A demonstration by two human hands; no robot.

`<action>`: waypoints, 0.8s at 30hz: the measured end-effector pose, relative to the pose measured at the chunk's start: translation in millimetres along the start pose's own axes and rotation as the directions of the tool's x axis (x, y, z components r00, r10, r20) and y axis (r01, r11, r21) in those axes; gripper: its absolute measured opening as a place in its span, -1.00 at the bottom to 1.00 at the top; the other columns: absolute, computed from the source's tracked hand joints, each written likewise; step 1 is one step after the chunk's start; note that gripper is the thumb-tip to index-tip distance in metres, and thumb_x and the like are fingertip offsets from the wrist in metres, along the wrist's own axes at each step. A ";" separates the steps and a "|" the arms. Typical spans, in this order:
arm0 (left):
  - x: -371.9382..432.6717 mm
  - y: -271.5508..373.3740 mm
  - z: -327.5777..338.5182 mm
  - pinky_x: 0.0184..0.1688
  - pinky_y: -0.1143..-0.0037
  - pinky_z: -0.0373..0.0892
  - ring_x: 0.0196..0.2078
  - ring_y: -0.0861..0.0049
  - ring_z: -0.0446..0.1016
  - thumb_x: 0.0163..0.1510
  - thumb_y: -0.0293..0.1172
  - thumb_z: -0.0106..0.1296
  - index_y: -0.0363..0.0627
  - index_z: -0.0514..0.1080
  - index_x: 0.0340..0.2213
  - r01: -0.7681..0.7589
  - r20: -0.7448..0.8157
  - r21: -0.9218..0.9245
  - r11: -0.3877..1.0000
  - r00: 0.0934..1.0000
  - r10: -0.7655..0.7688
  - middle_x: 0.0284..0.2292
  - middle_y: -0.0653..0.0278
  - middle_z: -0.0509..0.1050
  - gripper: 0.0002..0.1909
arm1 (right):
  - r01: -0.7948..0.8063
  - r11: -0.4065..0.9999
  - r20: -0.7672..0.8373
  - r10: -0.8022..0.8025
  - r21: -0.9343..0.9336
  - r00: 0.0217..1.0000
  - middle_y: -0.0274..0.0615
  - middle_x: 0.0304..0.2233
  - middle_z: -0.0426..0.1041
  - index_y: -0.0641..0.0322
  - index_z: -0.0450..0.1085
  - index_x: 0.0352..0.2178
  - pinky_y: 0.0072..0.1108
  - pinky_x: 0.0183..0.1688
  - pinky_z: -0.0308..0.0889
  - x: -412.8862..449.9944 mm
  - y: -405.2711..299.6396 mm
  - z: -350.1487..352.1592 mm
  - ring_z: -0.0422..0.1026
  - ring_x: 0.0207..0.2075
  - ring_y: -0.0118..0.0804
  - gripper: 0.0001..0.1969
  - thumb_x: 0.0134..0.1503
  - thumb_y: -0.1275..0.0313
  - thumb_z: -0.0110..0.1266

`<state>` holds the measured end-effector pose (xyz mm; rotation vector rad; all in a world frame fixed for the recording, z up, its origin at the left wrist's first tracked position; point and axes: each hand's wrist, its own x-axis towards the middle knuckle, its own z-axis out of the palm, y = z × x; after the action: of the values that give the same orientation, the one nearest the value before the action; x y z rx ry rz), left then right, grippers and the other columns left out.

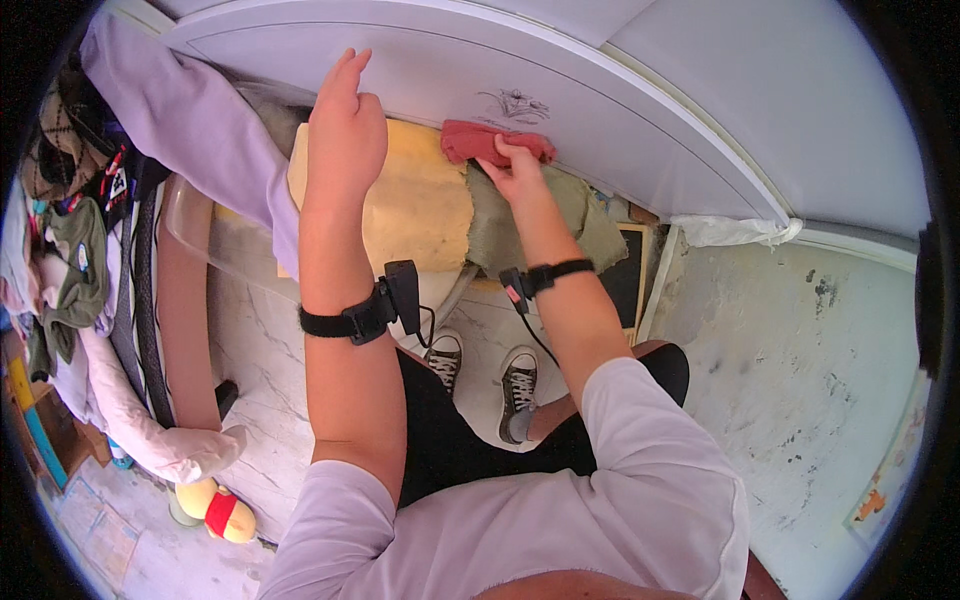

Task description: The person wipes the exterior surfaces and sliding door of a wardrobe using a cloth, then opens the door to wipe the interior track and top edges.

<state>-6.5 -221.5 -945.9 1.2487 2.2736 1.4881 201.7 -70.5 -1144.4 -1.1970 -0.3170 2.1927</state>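
My right hand [512, 169] grips a folded red cloth [469, 142]. The cloth lies close against a pale panel [420, 82], just below a printed flower design [521, 105]. My left hand [346, 135] is raised near the same panel, its fingers stretched away from me and nothing visible in it. Whether its fingertips touch the panel cannot be told. Beneath the hands are a yellow sheet [420, 202] with a ragged edge and a grey-green piece of fabric [517, 225].
A lilac cloth [187, 112] drapes down at the left, beside heaped clothes [75, 262]. A wood-framed blackboard [626, 277] leans at the right, near a stained pale wall [795, 360]. A yellow-and-red plush toy [217, 511] lies on the marble-patterned floor [255, 367].
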 end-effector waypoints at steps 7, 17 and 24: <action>8.8 -3.8 -6.6 0.41 0.26 0.22 0.37 -0.03 0.32 0.22 -0.55 -0.22 -0.34 0.44 0.18 0.073 -0.108 -0.051 0.996 0.991 -0.078 0.29 -0.21 0.38 -0.48 | 0.734 0.385 0.310 -0.724 -0.560 0.617 -0.21 0.06 0.50 0.24 0.32 0.11 -0.33 0.11 0.47 -167.5 -80.5 60.8 0.49 0.09 -0.25 -0.45 0.18 0.37 0.43; 3.4 -10.5 -35.4 0.25 0.33 0.34 0.14 0.12 0.47 0.22 -0.48 -0.16 -0.26 0.49 0.15 0.174 -0.198 0.029 0.984 0.966 -0.165 0.07 -0.10 0.52 -0.50 | 0.404 -0.904 0.948 -0.241 -0.141 -0.209 -0.35 -0.05 0.44 -0.03 0.46 0.07 -0.26 0.05 0.27 -132.3 -113.4 177.8 0.42 0.02 -0.14 -0.30 -0.20 0.33 0.47; -3.7 -25.7 -61.3 0.13 0.43 0.40 -0.02 0.33 0.55 0.22 -0.42 -0.09 -0.16 0.54 0.15 0.154 -0.289 0.053 0.987 0.948 -0.133 -0.09 0.05 0.59 -0.50 | 0.086 -0.961 0.902 0.211 0.261 -0.376 -0.61 0.23 0.38 -0.30 0.37 0.28 -0.45 0.12 0.15 -54.3 -55.2 180.0 0.32 0.21 -0.44 -0.45 0.23 0.32 0.04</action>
<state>-50.8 -270.6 -937.6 0.9101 2.5589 1.6336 97.4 -46.6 -980.3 0.1393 -2.1988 -0.7316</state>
